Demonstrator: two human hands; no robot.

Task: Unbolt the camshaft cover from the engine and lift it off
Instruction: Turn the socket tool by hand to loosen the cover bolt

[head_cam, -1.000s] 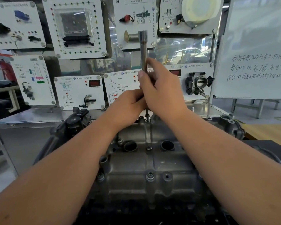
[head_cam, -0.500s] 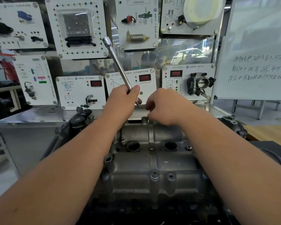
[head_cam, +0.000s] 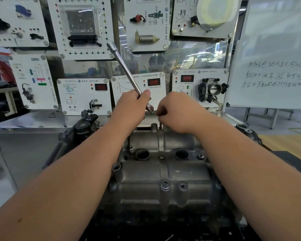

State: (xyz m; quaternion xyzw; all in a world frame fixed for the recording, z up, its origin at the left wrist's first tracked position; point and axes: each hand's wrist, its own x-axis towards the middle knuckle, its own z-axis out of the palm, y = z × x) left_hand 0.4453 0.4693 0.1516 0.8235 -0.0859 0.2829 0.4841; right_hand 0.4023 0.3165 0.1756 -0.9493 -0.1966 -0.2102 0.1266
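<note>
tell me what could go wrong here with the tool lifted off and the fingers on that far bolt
The right hand seems to be working the far bolt out; dropped, it might fall into an open bore in the camshaft cover. The left hand grips the driver low, so its long end could hit the display panels.

We faced display wall hung with white training panels, each carrying mounted car component, some with red digital readouts. Metal bench top ran below them. At right we saw whiteboard with handwritten lines, standing on grey frame legs. Wood-toned floor showed beneath it.
</note>
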